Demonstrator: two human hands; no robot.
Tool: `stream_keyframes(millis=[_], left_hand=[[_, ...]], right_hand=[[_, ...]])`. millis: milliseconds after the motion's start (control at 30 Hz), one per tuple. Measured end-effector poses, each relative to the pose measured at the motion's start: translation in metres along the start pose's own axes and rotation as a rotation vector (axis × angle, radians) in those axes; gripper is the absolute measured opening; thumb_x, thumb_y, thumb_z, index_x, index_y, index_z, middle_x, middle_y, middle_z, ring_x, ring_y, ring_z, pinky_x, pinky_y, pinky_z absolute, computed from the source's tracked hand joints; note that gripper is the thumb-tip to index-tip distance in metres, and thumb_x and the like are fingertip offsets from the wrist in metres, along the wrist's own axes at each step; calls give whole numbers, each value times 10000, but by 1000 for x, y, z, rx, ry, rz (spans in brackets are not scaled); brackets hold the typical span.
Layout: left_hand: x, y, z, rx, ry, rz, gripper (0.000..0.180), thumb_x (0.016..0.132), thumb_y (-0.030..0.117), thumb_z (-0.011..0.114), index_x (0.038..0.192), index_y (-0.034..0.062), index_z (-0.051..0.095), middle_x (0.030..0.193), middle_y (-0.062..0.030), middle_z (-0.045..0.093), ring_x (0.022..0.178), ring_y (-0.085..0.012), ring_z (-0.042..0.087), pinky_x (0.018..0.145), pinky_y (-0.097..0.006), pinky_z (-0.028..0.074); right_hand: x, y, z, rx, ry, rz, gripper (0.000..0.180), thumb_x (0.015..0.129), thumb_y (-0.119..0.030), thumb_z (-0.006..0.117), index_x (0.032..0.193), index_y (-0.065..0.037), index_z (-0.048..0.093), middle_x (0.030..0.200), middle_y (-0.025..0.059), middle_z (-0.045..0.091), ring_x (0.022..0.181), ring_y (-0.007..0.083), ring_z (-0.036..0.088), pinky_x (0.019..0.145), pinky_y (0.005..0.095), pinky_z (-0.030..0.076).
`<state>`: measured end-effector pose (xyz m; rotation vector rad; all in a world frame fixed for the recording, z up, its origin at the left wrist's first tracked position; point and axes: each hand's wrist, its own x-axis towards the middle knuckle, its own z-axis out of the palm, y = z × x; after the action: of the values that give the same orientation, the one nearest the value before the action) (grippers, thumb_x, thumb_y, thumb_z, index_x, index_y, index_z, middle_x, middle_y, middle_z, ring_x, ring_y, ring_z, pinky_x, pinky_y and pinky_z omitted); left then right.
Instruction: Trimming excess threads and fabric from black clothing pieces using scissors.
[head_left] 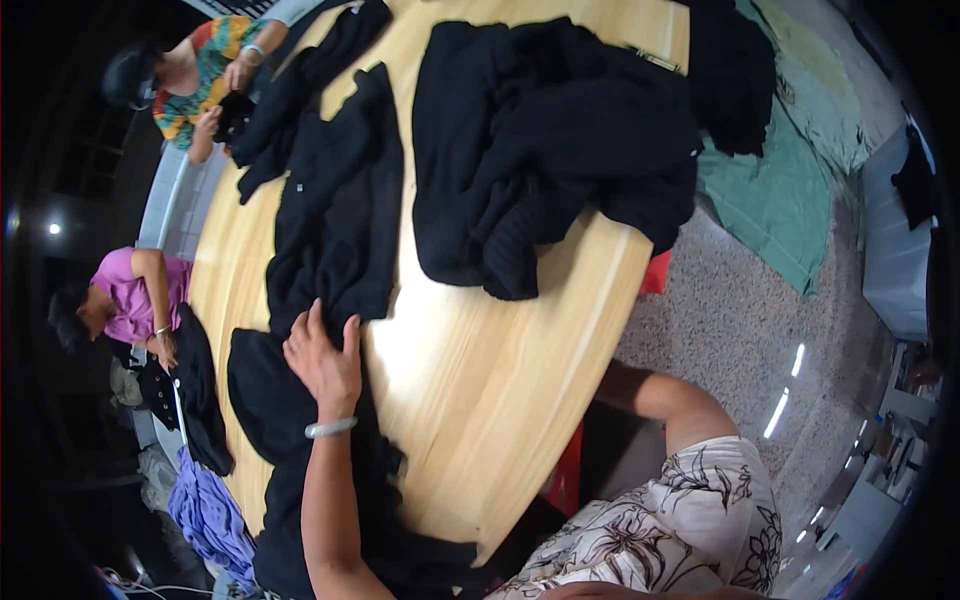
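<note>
My left hand (325, 365), with a pale bangle (331, 428) at the wrist, reaches over the table with its fingers spread. Its fingertips rest at the lower edge of a black knitted garment (335, 220) laid out lengthwise. Another black garment (275, 400) lies under and beside that hand and forearm, running down to the table's near edge. My right arm (665, 400), in a white sleeve with a dark flower print, bends toward the table's right edge. The right hand itself is hidden beneath or behind that edge.
A heap of black knitwear (560, 150) covers the far middle of the wooden table (480, 400). Green cloth (775, 210) lies on the speckled floor at right. Along the left side, one co-worker (215, 80) and another (140, 290) handle dark garments; purple cloth (210, 515) is bunched below.
</note>
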<state>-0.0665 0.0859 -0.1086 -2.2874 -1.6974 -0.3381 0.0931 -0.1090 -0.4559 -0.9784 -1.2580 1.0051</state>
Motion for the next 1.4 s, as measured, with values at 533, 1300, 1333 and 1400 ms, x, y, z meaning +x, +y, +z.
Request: stream_keyframes(millis=[533, 1300, 1333, 1400], left_hand=[[-191, 149, -167, -1070, -708, 864, 617, 688, -18, 589, 1297, 42, 507, 1231, -179, 530, 1183, -380, 497, 1039, -444, 389], [-241, 255, -224, -350, 139, 877, 142, 777, 180, 625, 870, 78, 592, 761, -38, 641, 776, -206, 607, 725, -342, 379], [-240, 265, -235, -297, 223, 875, 158, 786, 225, 626, 795, 67, 618, 746, -34, 628, 764, -200, 600, 717, -333, 367], [-232, 272, -254, -289, 180, 875, 201, 786, 264, 634, 748, 67, 629, 724, -27, 610, 756, -191, 592, 719, -332, 361]], right_hand=[[-147, -351, -69, 223, -159, 415, 178, 1003, -152, 495, 1057, -27, 609, 705, -41, 477, 636, 41, 424, 588, 218, 382], [-165, -555, -124, -590, -8, 159, 726, 798, -61, 687, 1441, -12, 352, 1318, 181, 525, 1137, 241, 569, 921, 350, 474], [-162, -564, -119, -802, -40, 124, 704, 808, -49, 671, 1436, -17, 354, 1294, 199, 536, 1114, 245, 583, 896, 341, 479], [-160, -565, -110, -871, 103, 97, 674, 822, 23, 617, 1428, -25, 328, 1101, 186, 617, 937, 261, 636, 817, 332, 495]])
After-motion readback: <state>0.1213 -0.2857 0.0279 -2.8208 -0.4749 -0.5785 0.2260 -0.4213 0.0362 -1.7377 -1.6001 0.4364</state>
